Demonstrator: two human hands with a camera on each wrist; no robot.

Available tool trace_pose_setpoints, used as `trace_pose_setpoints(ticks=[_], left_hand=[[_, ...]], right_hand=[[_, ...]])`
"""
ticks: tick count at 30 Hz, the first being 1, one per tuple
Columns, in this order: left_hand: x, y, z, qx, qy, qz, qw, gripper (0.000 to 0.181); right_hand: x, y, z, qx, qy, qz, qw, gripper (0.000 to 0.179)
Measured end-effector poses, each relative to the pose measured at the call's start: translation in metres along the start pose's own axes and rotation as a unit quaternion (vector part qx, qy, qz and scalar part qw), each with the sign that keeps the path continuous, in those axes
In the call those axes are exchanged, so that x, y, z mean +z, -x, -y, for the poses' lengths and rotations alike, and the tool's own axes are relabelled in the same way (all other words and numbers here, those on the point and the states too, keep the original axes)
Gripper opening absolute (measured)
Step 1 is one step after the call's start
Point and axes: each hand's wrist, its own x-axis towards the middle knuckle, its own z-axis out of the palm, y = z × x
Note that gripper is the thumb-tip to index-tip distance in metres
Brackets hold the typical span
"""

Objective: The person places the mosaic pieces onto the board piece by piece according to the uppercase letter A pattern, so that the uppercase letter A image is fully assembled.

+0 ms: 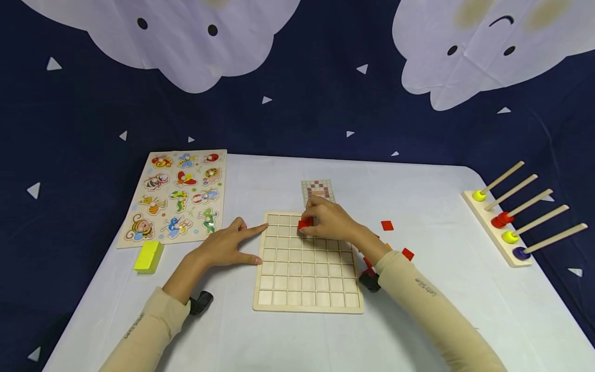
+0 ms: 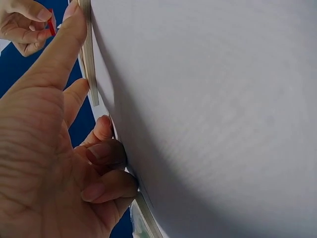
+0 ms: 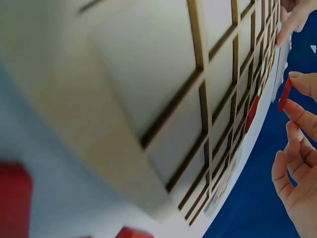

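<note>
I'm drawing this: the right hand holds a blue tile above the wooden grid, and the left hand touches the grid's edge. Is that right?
Not quite: the tile in the right hand is red, not blue; the right wrist view shows it. The rest is right.

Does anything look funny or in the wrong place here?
Yes: the right-hand cloud on the blue cloth looks upside down, with its mouth above its eyes. Some red squares lie scattered beside the wooden board, perhaps just waiting their turn. Nothing looks broken or spilled.
</note>
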Motion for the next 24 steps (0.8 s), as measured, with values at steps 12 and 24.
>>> trace_pose_setpoints(ticks=[12, 24], left_hand=[[0.0, 0.0, 0.001, -0.001, -0.002, 0.001, 1.0, 0.086], [0.0, -0.001, 0.002, 0.001, -0.001, -0.002, 1.0, 0.087]], right_hand=[[0.013, -0.009, 0.014, -0.024, 0.046, 0.014, 0.9985, 0.021], [0.019, -0.01, 0.018, -0.018, 0.073, 0.009, 0.9972, 0.014]])
